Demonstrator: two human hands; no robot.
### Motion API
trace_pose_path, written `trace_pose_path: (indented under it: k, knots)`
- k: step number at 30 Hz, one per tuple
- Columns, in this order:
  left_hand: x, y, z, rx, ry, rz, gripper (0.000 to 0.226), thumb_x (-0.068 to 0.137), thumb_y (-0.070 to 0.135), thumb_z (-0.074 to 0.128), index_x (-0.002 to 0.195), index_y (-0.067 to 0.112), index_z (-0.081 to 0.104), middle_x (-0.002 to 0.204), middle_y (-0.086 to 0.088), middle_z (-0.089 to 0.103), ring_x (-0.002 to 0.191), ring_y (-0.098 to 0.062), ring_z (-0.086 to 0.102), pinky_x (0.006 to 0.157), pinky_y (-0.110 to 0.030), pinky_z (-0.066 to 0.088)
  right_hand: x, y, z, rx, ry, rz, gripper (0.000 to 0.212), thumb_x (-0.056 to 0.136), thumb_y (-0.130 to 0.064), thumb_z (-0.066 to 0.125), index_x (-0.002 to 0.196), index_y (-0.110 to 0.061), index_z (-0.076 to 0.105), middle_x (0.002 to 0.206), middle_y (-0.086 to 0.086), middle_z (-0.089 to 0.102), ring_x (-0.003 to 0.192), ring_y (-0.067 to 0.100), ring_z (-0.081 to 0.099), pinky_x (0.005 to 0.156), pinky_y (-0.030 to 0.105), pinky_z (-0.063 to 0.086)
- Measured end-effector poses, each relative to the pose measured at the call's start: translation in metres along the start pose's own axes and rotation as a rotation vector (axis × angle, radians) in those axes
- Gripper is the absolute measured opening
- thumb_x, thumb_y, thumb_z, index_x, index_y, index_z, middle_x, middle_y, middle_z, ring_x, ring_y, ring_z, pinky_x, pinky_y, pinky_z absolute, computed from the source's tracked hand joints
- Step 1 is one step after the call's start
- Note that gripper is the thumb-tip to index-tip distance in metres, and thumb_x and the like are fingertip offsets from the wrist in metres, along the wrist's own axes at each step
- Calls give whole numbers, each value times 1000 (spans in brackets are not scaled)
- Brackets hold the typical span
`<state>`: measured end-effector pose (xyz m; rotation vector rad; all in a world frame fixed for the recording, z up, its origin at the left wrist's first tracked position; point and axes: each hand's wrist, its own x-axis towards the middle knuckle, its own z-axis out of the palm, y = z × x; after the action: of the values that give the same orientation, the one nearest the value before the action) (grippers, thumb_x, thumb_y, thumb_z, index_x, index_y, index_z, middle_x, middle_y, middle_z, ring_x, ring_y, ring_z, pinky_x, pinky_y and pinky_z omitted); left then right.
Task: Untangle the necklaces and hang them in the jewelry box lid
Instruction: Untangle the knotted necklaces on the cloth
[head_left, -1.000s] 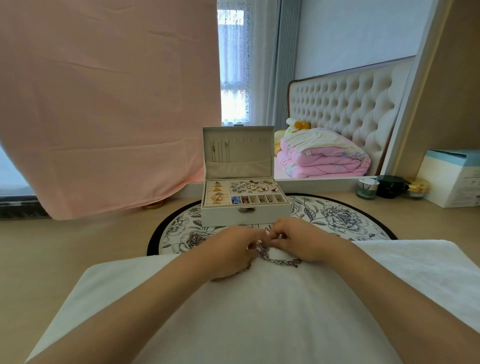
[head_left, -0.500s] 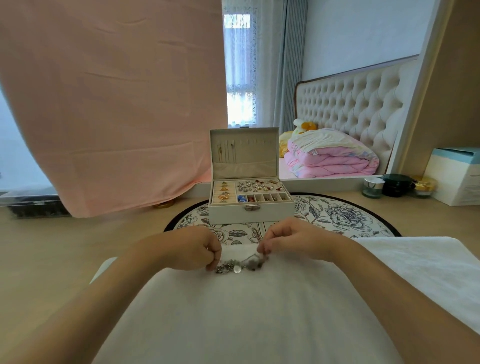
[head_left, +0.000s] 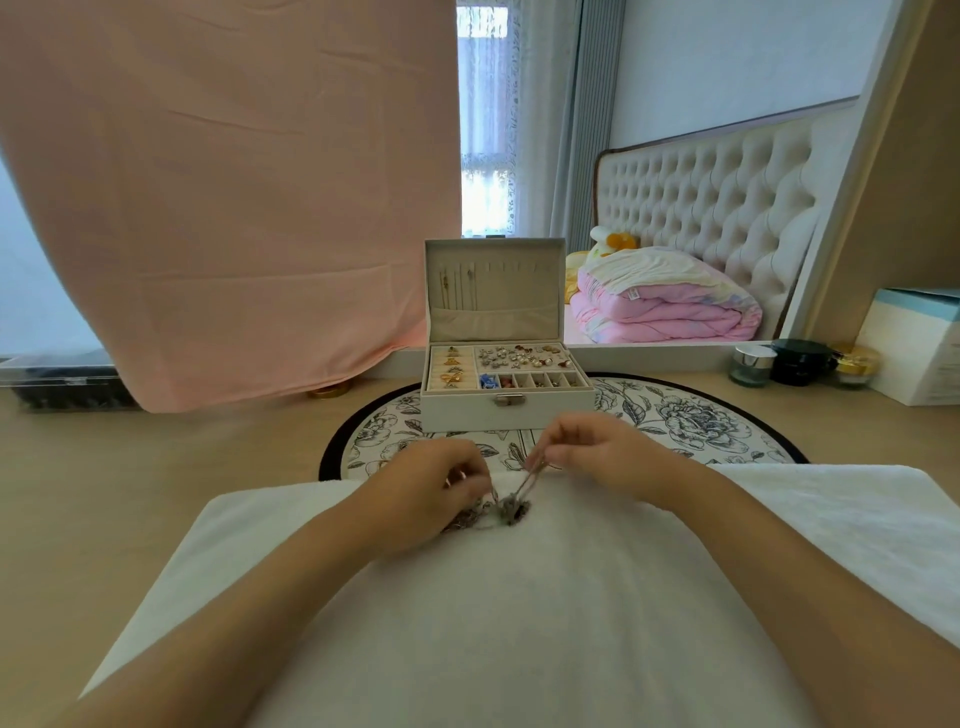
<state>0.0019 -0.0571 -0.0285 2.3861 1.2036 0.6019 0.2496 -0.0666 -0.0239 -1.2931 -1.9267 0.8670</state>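
Observation:
A tangled clump of silver necklaces (head_left: 506, 508) lies on a white towel (head_left: 519, 623) near its far edge. My left hand (head_left: 434, 486) pinches the clump's left side, holding it down. My right hand (head_left: 592, 452) pinches a chain that stretches taut up and right out of the clump. Just beyond stands a white jewelry box (head_left: 506, 408) with its lid (head_left: 496, 288) upright; a few chains hang from hooks at the lid's left, and the hooks to the right are bare. The tray below holds rings, earrings and beads.
The box sits on a round floral mat (head_left: 675, 421) on a wooden table. Jars (head_left: 800, 361) and a white-blue carton (head_left: 919, 345) stand at the right. A pink cloth (head_left: 223, 197) hangs at the left, with a dark tray (head_left: 62, 382) under its edge.
My hands first moved apart, stretching the necklaces. Now the left hand has closed back in on the clump, and the right hand has lifted slightly, drawing one chain up and right.

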Motion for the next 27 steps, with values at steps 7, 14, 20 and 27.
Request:
trace_pose_path:
  k: [7, 14, 20, 27]
  knots:
    - [3, 10, -4, -945, 55, -276, 15, 107, 19, 43, 97, 10, 49, 64, 0, 38, 49, -13, 36, 47, -29, 51, 0, -13, -14, 373, 81, 101, 21, 101, -1, 44, 88, -12, 55, 55, -4, 39, 48, 12, 31, 48, 25, 37]
    - [5, -14, -35, -111, 150, -155, 17, 95, 43, 62, 84, 30, 64, 59, 6, 55, 53, -9, 43, 53, -25, 37, -11, -14, -28, -103, 34, 192, 13, 92, -21, 70, 82, -13, 71, 56, -5, 49, 45, 7, 35, 43, 18, 29]
    - [5, -9, -16, 136, 97, -145, 9, 94, 42, 64, 92, 34, 65, 88, 12, 63, 78, -5, 57, 68, -24, 46, -4, -7, -20, -473, -85, 312, 22, 82, -33, 77, 64, -26, 66, 60, -11, 61, 54, 8, 55, 53, 24, 48]
    - [7, 2, 15, 372, 243, 230, 18, 88, 50, 66, 91, 33, 67, 98, 14, 55, 95, -8, 46, 84, -28, 37, -3, -7, -5, -633, -13, 162, 13, 82, -32, 67, 92, -39, 71, 105, -17, 57, 102, 6, 53, 91, 28, 46]
